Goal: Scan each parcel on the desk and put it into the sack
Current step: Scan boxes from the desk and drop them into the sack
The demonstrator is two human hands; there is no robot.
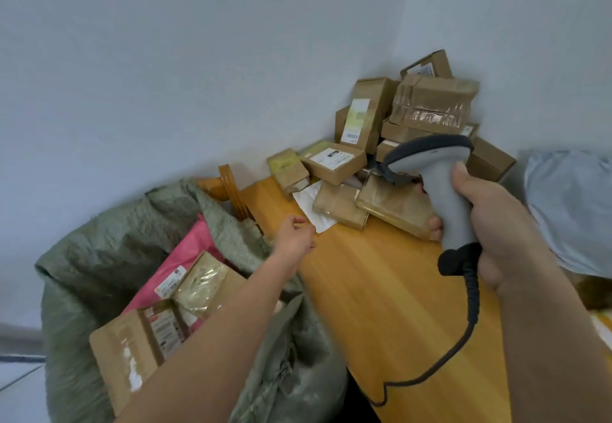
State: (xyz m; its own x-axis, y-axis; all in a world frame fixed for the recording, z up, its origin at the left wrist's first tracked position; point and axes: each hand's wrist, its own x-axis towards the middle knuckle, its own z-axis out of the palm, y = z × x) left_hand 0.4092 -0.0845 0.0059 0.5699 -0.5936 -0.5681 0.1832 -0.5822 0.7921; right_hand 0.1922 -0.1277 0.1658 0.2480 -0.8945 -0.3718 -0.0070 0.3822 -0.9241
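Observation:
My right hand grips the handle of a grey barcode scanner, whose head points left at a pile of brown cardboard parcels stacked in the desk's far corner. A flat taped parcel lies just beyond the scanner. My left hand hovers over the desk's left edge, fingers loosely curled, holding nothing. A green woven sack stands open to the left of the wooden desk; inside it lie a pink mailer and some cardboard boxes.
A white paper slip lies on the desk in front of the pile. A pale blue-grey bag rests at the right. An orange chair back stands behind the sack. The scanner's black cable trails across the desk.

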